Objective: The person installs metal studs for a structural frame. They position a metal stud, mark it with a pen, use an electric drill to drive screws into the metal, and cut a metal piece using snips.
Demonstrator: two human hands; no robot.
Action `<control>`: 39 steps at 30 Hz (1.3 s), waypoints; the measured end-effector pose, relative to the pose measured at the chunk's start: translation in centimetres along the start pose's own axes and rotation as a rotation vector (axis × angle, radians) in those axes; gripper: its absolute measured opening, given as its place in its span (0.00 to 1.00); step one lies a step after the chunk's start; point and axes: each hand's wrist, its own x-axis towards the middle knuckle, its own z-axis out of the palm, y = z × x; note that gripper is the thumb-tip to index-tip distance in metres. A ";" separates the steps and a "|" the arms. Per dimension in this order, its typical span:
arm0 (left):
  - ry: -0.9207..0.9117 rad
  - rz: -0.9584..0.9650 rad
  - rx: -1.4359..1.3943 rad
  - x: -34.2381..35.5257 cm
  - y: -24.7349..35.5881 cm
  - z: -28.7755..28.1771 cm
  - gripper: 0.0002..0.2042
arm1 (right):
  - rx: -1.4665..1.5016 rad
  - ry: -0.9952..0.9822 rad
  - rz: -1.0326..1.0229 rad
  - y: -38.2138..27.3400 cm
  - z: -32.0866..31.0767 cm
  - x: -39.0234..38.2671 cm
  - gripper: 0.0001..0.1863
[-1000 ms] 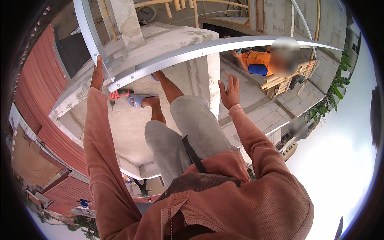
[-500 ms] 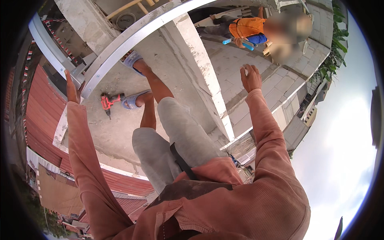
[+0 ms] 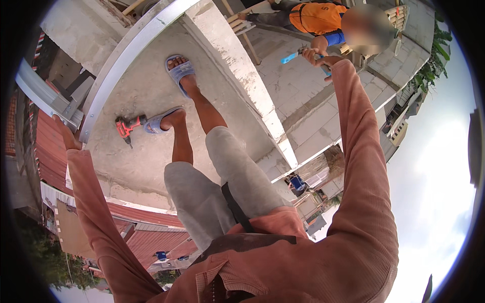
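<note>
My left hand (image 3: 66,133) grips the lower end of a silvery metal channel (image 3: 43,93), fingers along one side and thumb on the other. Another long curved-looking metal profile (image 3: 129,48) meets it just above the hand. My right arm stretches far to the upper right. There, my right hand (image 3: 333,61) is at a hand tool with blue handles (image 3: 290,58), which a co-worker's hand (image 3: 312,54) holds. My right fingers overlap that hand and the tool's near end, so their grip is unclear.
A red cordless drill (image 3: 124,130) lies on the concrete floor (image 3: 151,91) beside my sandalled feet. A pale concrete beam (image 3: 247,81) runs between me and the co-worker in an orange shirt (image 3: 318,19). Below the slab edge are red metal roofs (image 3: 156,237).
My right hand has reached up and right to the blue-handled tool at the co-worker's hand. The view has shifted, and my left hand remains at the metal channel.
</note>
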 end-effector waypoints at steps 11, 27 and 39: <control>0.027 -0.023 0.023 -1.2 -0.7 1.8 0.42 | -0.019 -0.054 -0.043 4.4 -1.6 -1.3 0.17; 0.028 -0.037 -0.054 -1.5 -0.1 0.4 0.43 | 0.005 0.123 -0.243 14.6 -4.2 -16.3 0.16; -0.185 0.005 -0.049 -0.6 -0.5 -0.5 0.40 | 0.115 -0.064 -0.565 19.5 10.1 -31.5 0.17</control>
